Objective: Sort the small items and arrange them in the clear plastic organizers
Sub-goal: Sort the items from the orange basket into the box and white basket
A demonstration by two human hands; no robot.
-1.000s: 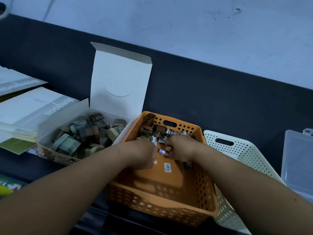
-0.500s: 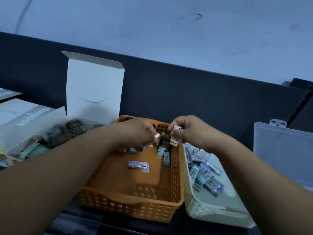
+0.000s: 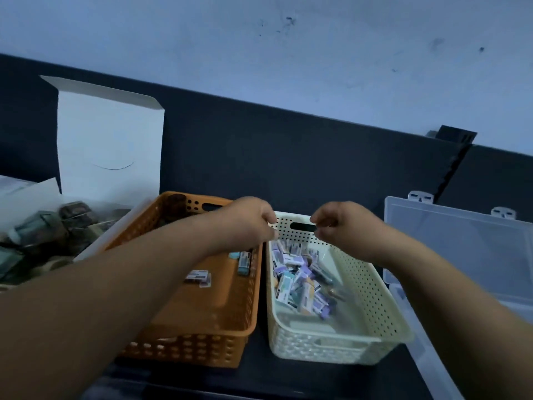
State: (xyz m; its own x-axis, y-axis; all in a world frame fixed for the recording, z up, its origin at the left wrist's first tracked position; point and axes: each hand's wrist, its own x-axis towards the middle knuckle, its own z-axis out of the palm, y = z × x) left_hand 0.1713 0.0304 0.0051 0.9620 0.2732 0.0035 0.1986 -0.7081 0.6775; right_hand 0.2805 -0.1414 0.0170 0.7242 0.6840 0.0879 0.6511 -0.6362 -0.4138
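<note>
Cream perforated plastic basket (image 3: 372, 295), far end: your left hand (image 3: 251, 223) and right hand (image 3: 346, 230) hover above, fingers curled; contents cannot be told. Small purple-and-white packets (image 3: 300, 281) heaped just beneath, axes mixed. Clear plastic organizer (image 3: 461, 243) beside your right hand, the nearer.

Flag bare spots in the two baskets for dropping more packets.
Orange basket: near half of the floor is bare, from its front wall to the few loose packets. White basket: near end looks bare; the pile crowds the far middle. Cardboard box is packed.
</note>
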